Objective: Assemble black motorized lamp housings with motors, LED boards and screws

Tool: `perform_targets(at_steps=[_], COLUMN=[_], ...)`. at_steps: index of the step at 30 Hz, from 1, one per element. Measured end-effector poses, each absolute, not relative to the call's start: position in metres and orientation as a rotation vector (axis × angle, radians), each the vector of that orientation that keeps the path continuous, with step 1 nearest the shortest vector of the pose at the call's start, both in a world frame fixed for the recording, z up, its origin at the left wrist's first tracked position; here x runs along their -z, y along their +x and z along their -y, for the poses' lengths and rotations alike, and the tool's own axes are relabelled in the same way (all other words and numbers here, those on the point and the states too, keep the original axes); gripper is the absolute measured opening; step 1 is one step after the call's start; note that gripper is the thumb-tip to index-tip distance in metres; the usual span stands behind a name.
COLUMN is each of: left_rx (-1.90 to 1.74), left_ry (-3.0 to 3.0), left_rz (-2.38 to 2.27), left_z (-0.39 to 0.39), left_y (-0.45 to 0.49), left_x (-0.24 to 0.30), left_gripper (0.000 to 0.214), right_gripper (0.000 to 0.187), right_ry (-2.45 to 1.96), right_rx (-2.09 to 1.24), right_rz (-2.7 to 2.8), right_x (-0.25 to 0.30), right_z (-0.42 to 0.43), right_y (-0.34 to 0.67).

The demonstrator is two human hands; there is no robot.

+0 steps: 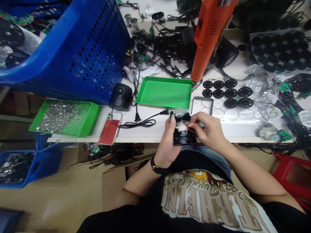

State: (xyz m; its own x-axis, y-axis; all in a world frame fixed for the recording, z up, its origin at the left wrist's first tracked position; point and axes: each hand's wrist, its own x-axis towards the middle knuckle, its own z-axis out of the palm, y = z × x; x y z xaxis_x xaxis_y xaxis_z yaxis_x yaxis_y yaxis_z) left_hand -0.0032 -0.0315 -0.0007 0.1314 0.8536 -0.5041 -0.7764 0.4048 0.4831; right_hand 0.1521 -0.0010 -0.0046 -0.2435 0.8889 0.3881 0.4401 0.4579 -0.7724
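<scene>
My left hand point(167, 144) is closed round a black plastic housing point(181, 141), just over the table's front edge. A white and silver motor-like part point(182, 128) sits in the housing's open side. The fingers of my right hand point(211, 130) pinch together at the housing's right side, beside a thin red wire point(190, 129). Exactly what lies between those fingertips is hidden. Beyond the housing is a clear, ribbed piece point(181, 112). A black cable point(145, 123) with a plug lies to the left of my hands.
An orange electric screwdriver point(209, 42) hangs over a green tray point(165, 92). Another green tray point(60, 118) holds small screws, near a red phone point(109, 129) and a large blue basket point(97, 48). Black perforated discs point(230, 93) lie at right. A red stool point(291, 174) stands below.
</scene>
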Motion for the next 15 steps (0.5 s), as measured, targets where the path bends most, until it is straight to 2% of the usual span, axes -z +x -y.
perform_targets(at_steps=[4, 10, 15], left_rx=[-1.138, -1.104, -1.01], left_ry=[0.099, 0.125, 0.068], left_rz=[-0.813, -0.752, -0.764], left_z=[0.034, 0.033, 0.028], left_y=[-0.001, 0.0, -0.004], left_x=[0.002, -0.003, -0.01], left_gripper=[0.041, 0.062, 0.068], right_gripper=[0.007, 0.008, 0.008], right_ry=[-1.219, -1.234, -1.287], right_rx=[-0.893, -1.156, -1.281], right_rz=[1.547, 1.619, 1.601], right_x=[0.002, -0.008, -0.01], right_z=[-0.001, -0.004, -0.012], right_y=[0.156, 0.156, 0.157])
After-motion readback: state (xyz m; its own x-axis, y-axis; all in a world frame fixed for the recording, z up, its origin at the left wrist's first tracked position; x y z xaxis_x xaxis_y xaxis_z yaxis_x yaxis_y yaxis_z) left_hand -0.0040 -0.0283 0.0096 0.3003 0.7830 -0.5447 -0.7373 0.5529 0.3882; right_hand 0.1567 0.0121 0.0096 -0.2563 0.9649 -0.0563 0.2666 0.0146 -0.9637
